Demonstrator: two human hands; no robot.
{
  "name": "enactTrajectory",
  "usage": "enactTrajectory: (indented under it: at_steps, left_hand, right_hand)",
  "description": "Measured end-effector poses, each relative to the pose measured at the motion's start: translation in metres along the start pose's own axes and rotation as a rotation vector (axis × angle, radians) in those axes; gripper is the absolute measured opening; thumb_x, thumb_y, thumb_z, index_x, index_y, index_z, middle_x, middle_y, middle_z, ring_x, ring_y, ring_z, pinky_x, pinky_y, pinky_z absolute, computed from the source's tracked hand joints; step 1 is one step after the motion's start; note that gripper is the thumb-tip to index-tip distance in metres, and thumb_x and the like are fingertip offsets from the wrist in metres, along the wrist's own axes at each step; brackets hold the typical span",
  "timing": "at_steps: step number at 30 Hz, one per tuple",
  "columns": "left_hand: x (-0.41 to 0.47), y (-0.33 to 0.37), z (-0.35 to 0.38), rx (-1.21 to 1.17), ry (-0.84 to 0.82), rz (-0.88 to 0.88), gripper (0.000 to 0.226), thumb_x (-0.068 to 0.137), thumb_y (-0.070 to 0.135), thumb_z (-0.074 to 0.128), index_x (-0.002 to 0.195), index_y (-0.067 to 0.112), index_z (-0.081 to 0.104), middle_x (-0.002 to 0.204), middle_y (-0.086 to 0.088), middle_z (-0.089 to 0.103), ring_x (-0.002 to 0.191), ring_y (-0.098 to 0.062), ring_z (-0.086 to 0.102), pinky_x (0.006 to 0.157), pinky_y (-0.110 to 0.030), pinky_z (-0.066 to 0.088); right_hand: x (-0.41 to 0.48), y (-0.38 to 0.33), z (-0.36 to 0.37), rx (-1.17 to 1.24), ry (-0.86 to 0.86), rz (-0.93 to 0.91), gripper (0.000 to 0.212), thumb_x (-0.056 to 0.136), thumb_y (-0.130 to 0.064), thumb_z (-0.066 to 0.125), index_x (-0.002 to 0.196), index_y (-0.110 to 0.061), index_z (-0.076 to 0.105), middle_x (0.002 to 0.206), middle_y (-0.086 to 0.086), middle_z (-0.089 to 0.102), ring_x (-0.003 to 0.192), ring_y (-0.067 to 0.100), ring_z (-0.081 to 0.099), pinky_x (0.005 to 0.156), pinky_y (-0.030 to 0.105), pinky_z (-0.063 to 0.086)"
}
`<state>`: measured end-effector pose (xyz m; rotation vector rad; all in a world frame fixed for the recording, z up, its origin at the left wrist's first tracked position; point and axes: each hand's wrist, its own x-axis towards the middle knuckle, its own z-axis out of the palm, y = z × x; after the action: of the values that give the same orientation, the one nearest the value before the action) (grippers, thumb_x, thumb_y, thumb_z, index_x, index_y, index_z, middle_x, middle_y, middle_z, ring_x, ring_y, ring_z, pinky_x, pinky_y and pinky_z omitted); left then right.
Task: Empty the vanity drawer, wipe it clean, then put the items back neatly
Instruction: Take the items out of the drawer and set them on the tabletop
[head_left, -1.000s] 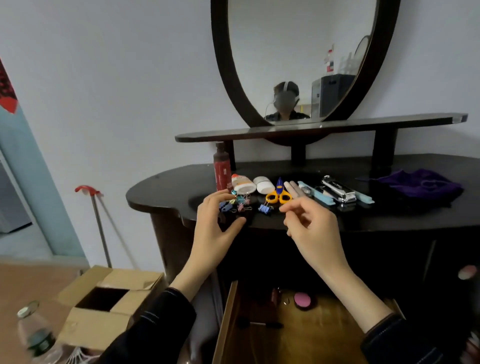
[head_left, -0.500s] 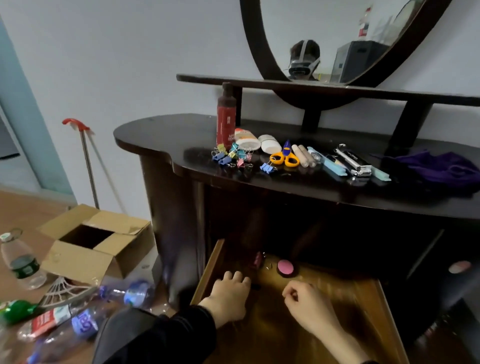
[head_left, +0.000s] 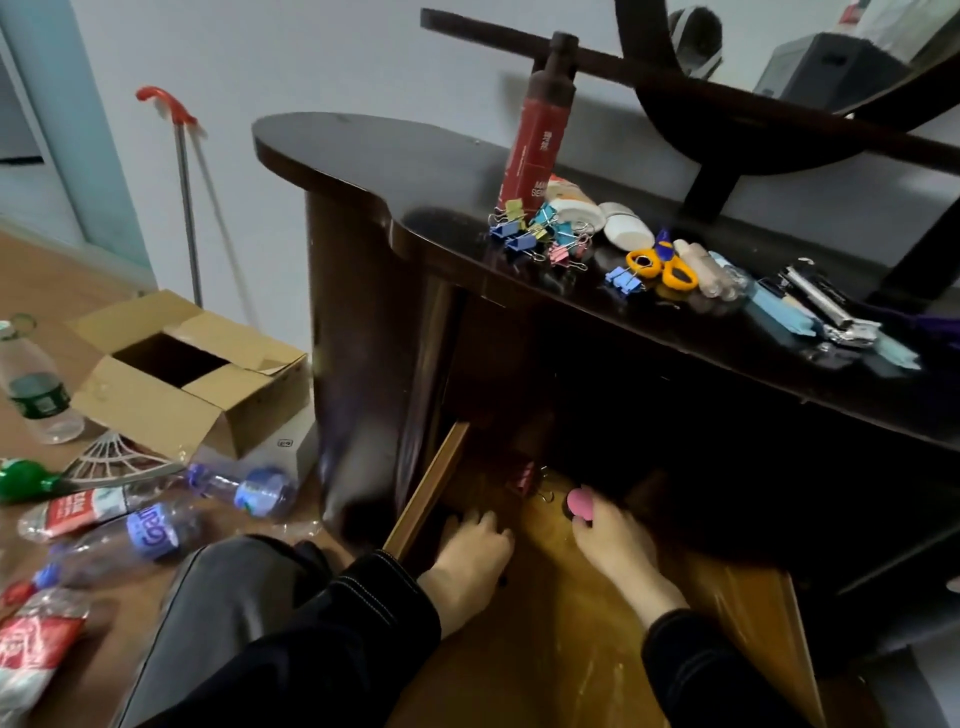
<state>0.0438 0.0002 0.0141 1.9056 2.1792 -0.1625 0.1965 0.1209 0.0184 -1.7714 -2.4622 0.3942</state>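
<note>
Two hands are down inside the open drawer (head_left: 571, 675) at six o'clock of the view, below the dark vanity top (head_left: 395, 171). The left hand (head_left: 470, 553) lies knuckles up close to the drawer's left wall. Its fingers are curled downward and hide whatever is beneath them, so I cannot tell whether it grips anything. The right hand (head_left: 615, 543) stretches toward the back of the drawer, and its fingertips touch a pink round item (head_left: 579, 501) at twelve o'clock of the hand. Whether they pinch it or only rest on it cannot be told. A red binder clip (head_left: 524, 475) lies on the drawer floor at ten o'clock of the pink item. On the vanity top, toward two o'clock of the view, a red bottle (head_left: 537, 135) stands upright, with a heap of coloured binder clips (head_left: 540, 236) at its foot at six o'clock. Yellow-handled scissors (head_left: 662, 267) lie at four o'clock of that heap, and a metal stapler (head_left: 821, 301) lies further along toward three o'clock. On the floor at nine o'clock of the view sits an open cardboard box (head_left: 156, 410). Several plastic bottles (head_left: 156, 535) lie on their sides at seven o'clock of it.
</note>
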Motion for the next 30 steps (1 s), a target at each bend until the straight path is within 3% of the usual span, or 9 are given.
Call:
enactTrajectory:
  at_steps: [5,9,12,15,18,21,23,27,30]
  left_hand:
    - [-0.001,0.003,-0.003,-0.043,0.017,0.055,0.048,0.095,0.001,0.054,0.142,0.008,0.046,0.143,-0.017,0.044,0.135,-0.038,0.037,0.110,-0.051,0.036]
    - [-0.004,0.005,-0.001,-0.352,0.107,0.005,0.043,0.096,-0.003,0.049,0.137,0.011,0.043,0.128,-0.011,0.046,0.105,-0.034,0.060,0.084,-0.039,0.055]
    - [-0.005,0.006,-0.004,-0.472,0.167,-0.015,0.022,0.103,0.012,0.045,0.125,0.013,0.045,0.116,-0.009,0.057,0.092,-0.032,0.065,0.078,-0.043,0.057]
    - [-0.007,0.006,-0.007,-0.543,0.233,0.025,0.017,0.103,0.025,0.047,0.117,0.016,0.048,0.104,-0.005,0.066,0.083,-0.026,0.068,0.072,-0.042,0.058]
    - [-0.012,0.003,-0.015,-0.616,0.273,0.052,0.024,0.097,0.024,0.052,0.121,0.019,0.049,0.105,-0.001,0.067,0.083,-0.021,0.069,0.073,-0.039,0.059]
    - [-0.025,0.005,-0.026,-0.673,0.285,0.126,0.028,0.094,0.022,0.054,0.122,0.021,0.050,0.109,0.001,0.066,0.086,-0.016,0.068,0.075,-0.038,0.058]
    - [-0.034,0.009,-0.038,-0.708,0.329,0.209,0.027,0.096,0.022,0.054,0.123,0.023,0.051,0.109,0.003,0.067,0.086,-0.012,0.067,0.075,-0.035,0.057]
    - [-0.064,0.020,-0.084,-0.751,0.544,0.404,0.027,0.097,0.029,0.056,0.124,0.034,0.054,0.102,0.020,0.067,0.092,-0.001,0.065,0.077,-0.026,0.054]
    - [-0.092,0.024,-0.131,-0.781,0.702,0.505,0.020,0.095,0.037,0.056,0.115,0.038,0.056,0.081,0.015,0.067,0.074,-0.006,0.066,0.066,-0.033,0.052]
  right_hand:
    - [0.015,-0.009,0.018,-0.135,-0.033,-0.016,0.051,0.103,-0.044,0.048,0.152,-0.034,0.035,0.141,0.002,0.055,0.122,0.022,0.060,0.084,0.030,0.051]
    - [0.013,-0.006,0.027,-0.269,-0.003,-0.032,0.054,0.101,-0.045,0.052,0.151,-0.036,0.033,0.145,0.007,0.049,0.116,0.026,0.063,0.081,0.033,0.056]
    - [0.004,0.002,0.027,-0.211,-0.044,-0.006,0.053,0.097,-0.044,0.059,0.145,-0.036,0.037,0.146,0.006,0.045,0.111,0.026,0.066,0.077,0.032,0.057]
    - [-0.018,0.012,0.017,-0.090,-0.066,-0.019,0.041,0.090,-0.049,0.062,0.125,-0.039,0.043,0.132,-0.002,0.047,0.098,0.024,0.066,0.074,0.034,0.057]
    - [-0.054,0.021,-0.003,0.045,-0.029,-0.048,0.038,0.080,-0.065,0.058,0.104,-0.040,0.042,0.104,-0.014,0.052,0.083,0.010,0.060,0.072,0.032,0.055]
    - [-0.097,0.023,-0.041,0.119,0.048,-0.107,0.048,0.074,-0.078,0.051,0.101,-0.039,0.043,0.092,-0.018,0.053,0.076,0.004,0.057,0.060,0.020,0.046]
    - [-0.120,0.019,-0.075,0.158,0.114,-0.204,0.053,0.073,-0.082,0.045,0.102,-0.038,0.044,0.089,-0.018,0.055,0.076,0.004,0.059,0.056,0.018,0.046]
    - [-0.156,-0.001,-0.153,0.316,0.280,-0.388,0.038,0.077,-0.072,0.056,0.099,-0.042,0.048,0.084,-0.018,0.058,0.077,0.005,0.059,0.059,0.020,0.048]
    - [-0.169,-0.023,-0.210,0.497,0.456,-0.503,0.029,0.077,-0.057,0.066,0.094,-0.036,0.054,0.073,-0.011,0.054,0.067,0.013,0.055,0.062,0.033,0.049]
